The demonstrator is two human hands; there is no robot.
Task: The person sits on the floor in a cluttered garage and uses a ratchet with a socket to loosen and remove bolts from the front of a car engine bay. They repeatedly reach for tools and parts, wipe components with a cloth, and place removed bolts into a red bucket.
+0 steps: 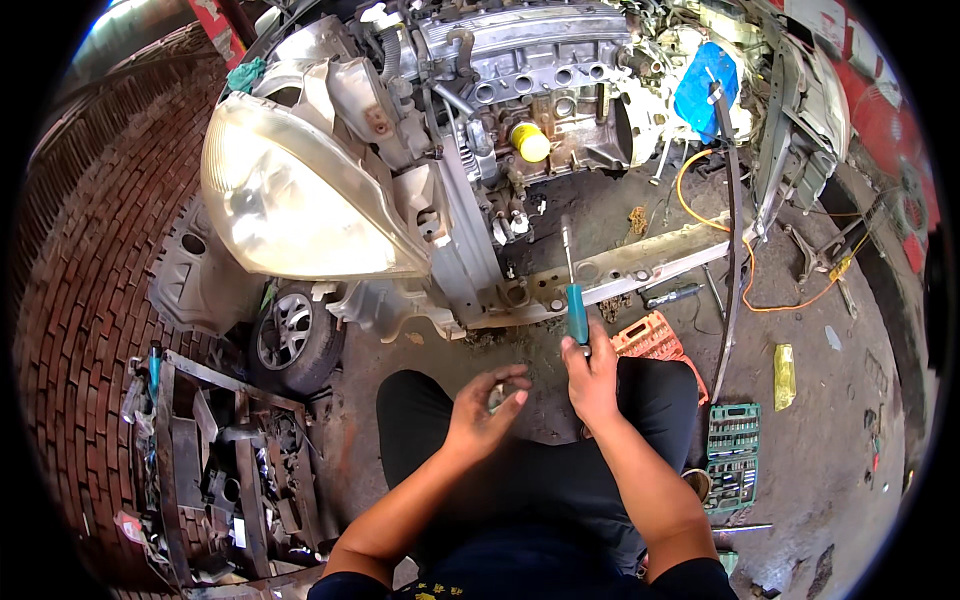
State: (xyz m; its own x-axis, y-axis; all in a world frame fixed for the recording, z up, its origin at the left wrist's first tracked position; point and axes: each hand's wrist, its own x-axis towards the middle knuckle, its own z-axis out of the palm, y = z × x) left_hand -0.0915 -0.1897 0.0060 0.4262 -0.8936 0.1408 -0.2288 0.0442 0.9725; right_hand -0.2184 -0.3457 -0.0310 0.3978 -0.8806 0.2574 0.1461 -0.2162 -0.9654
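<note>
My right hand point(593, 378) is wrapped round the teal handle of a driver point(577, 312), whose metal shaft points up and away toward the engine bay. Beside it, my left hand point(484, 408) is curled, with a small greyish thing between thumb and fingers that I cannot make out. Both hands are above my lap, apart from each other. Ahead of them is the car's engine point(530, 100), with a yellow oil filter point(532, 143) on its near side. The front crossmember point(620, 272) runs between me and the engine.
A cloudy headlight point(300, 200) juts out on the left, above a wheel point(298, 338). A metal frame point(245, 490) full of parts stands lower left. Orange point(650, 338) and green point(734, 457) socket sets lie on the right. A dark strip point(733, 250) and orange cable point(745, 285) hang nearby.
</note>
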